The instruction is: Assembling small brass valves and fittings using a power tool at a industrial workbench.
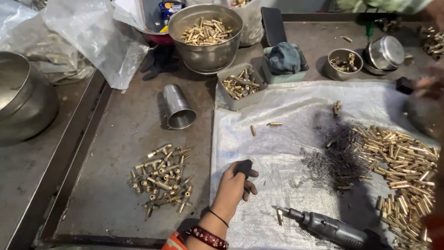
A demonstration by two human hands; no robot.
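My left hand [231, 187] rests on a white plastic sheet [286, 106] with its fingers curled under and a black cover on one fingertip; nothing shows in it. A red bangle and a black band circle the wrist. A grey power screwdriver [323, 226] lies just right of the hand, bit pointing left at a small brass piece, its handle running off the bottom edge. My right hand is out of view. A pile of assembled brass fittings [162, 180] lies left of the hand on the dark metal table.
Dark small springs [342, 148] and a large heap of brass tubes [402, 162] cover the sheet's right side. Behind stand a tipped steel cup [178, 107], a steel bowl [206, 58], a grey tray [240, 103] and a small bowl [340, 75], all holding brass parts. Another person's blurred hand [428, 85] is far right.
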